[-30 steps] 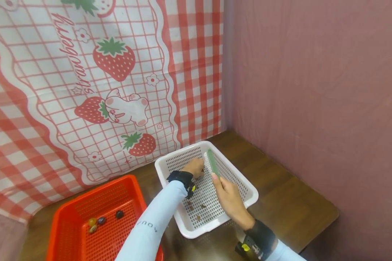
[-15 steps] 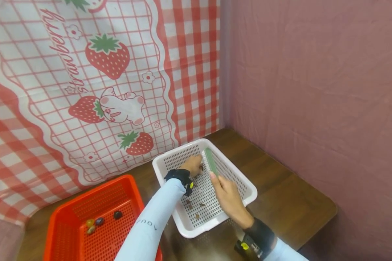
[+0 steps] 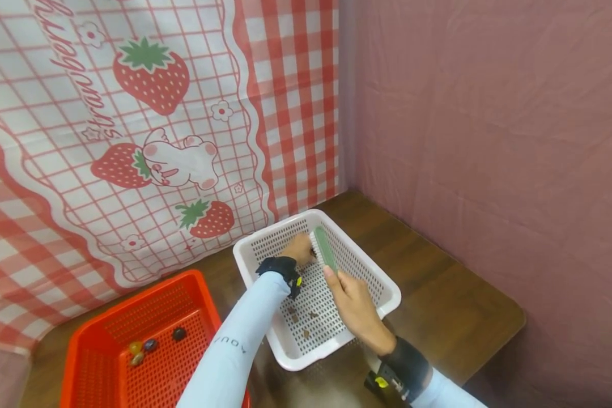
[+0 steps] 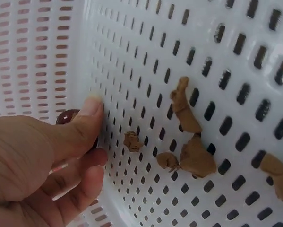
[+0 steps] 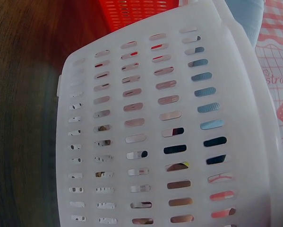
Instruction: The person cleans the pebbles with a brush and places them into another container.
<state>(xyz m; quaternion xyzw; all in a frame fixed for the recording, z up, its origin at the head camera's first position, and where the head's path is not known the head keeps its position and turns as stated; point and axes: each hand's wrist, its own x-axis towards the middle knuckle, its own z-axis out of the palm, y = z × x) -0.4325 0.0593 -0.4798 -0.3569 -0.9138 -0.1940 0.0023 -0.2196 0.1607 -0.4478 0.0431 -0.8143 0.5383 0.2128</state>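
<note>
In the head view my left hand is down inside the white basket. Its thumb and fingers pinch a shiny dark reddish-brown stone-like piece, mostly covered by the hand in the left wrist view. My right hand grips a green scrubbing brush with white bristles. Those bristles face left and lie against or very near the left fingertips; contact cannot be told. Several brown clay-like clumps lie on the basket's perforated floor. The right wrist view shows mainly the basket's outer wall.
A red basket stands to the left, holding several small shiny pieces, including a dark one and a yellow one. Behind the wooden table hangs a strawberry-print cloth, with a pink cloth on the right.
The brush has shifted left, so its bristles now overlap the left fingertips in the head view. Both hands keep their holds. The head view itself has shifted slightly.
</note>
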